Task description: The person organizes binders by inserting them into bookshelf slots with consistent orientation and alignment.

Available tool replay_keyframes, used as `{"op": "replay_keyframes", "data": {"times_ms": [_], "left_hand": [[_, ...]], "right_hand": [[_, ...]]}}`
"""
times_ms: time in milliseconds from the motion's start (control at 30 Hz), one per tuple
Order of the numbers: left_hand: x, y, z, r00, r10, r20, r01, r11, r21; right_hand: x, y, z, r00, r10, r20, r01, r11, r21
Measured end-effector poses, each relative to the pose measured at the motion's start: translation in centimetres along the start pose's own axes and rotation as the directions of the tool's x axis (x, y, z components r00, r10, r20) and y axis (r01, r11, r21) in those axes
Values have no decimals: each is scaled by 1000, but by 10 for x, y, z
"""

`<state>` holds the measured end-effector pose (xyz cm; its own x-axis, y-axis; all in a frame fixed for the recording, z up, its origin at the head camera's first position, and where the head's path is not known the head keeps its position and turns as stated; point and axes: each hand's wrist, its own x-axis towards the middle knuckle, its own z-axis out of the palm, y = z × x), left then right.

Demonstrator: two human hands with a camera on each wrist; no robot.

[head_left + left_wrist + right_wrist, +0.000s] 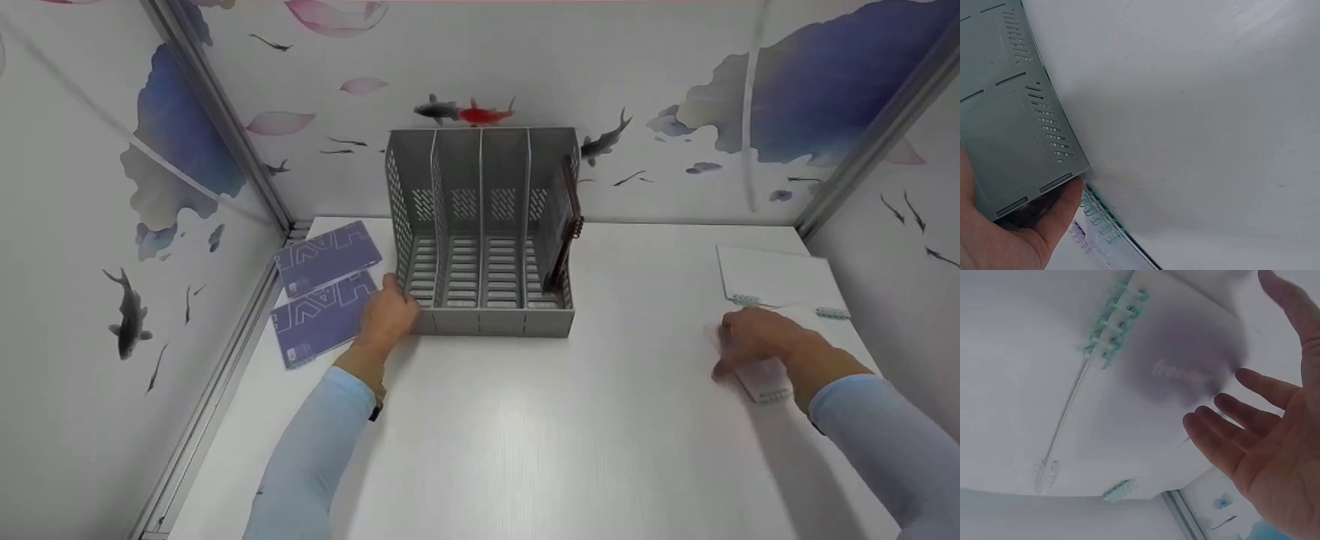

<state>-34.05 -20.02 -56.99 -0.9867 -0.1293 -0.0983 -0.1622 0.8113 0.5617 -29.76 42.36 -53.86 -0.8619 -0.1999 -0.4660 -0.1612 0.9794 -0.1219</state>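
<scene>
My left hand (388, 311) grips the front left corner of a grey four-slot file organizer (495, 324). In the left wrist view, the thumb and fingers wrap round the edge of the organizer (1002, 146). A brown spiral notebook (564, 225) stands leaning in its rightmost slot. On the right, my right hand (761, 341) is over a pale, pinkish spiral notebook (766, 379), partly hiding it. The right wrist view shows that hand (1269, 450) with fingers spread beside the notebook's blurred purple-grey cover (1179, 365); whether they touch is unclear.
Two purple-blue spiral notebooks (326, 319) lie overlapping left of the organizer. A white spiral notebook (780, 276) lies at the right, beyond my right hand. Printed wall panels (675, 67) with metal posts (217, 112) enclose the white table (525, 442) at the back and sides.
</scene>
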Motion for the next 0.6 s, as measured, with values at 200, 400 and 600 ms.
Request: {"op": "replay_keyframes", "data": {"times_ms": [200, 400, 600], "left_hand": [[-1, 3, -3, 1000, 11, -12, -11, 1000, -7], [1, 0, -3, 1000, 11, -28, -11, 1000, 0], [2, -2, 0, 1000, 15, -23, -14, 1000, 10]], "right_hand": [[-14, 7, 11, 995, -101, 13, 102, 977, -188], [-20, 6, 19, 989, -145, 3, 139, 942, -304], [-22, 8, 29, 974, -222, -54, 181, 893, -412]]}}
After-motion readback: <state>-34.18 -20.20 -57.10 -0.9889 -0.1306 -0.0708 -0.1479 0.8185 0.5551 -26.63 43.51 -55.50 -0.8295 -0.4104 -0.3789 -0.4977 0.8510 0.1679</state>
